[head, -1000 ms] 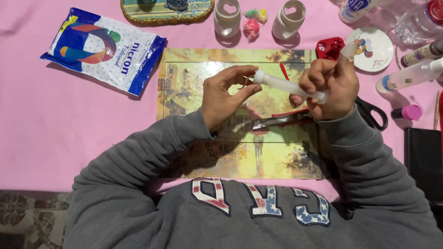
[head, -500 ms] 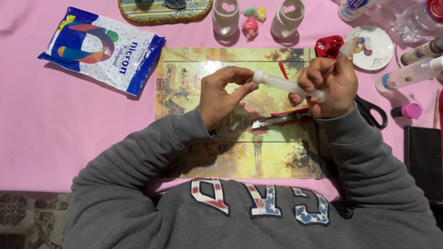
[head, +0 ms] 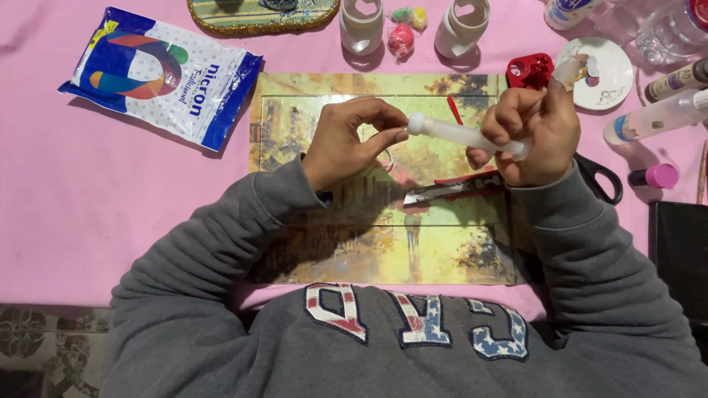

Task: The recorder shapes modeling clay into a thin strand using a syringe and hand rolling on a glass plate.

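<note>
My right hand (head: 532, 133) grips a white, translucent tube (head: 464, 136) that lies nearly level, its capped end pointing left. My left hand (head: 346, 140) pinches the cap end of that tube with thumb and fingertips. Both hands hover over a yellowish painted picture board (head: 332, 243) lying flat on the pink tablecloth. A red-handled cutter knife (head: 450, 190) rests on the board just below the tube. A piece of tape or paste clings to my right index finger.
A blue-and-white plastic bag (head: 158, 74) lies at the upper left. Two white jars (head: 361, 26), small coloured lumps (head: 402, 37), a red part (head: 529, 70), a white disc (head: 605, 70), bottles (head: 656, 118), a pink-capped tube (head: 655, 177) and black scissors (head: 601, 177) crowd the top and right.
My left hand has slid slightly right along the tube to its cap end. The right hand and tube have stayed nearly in place.
</note>
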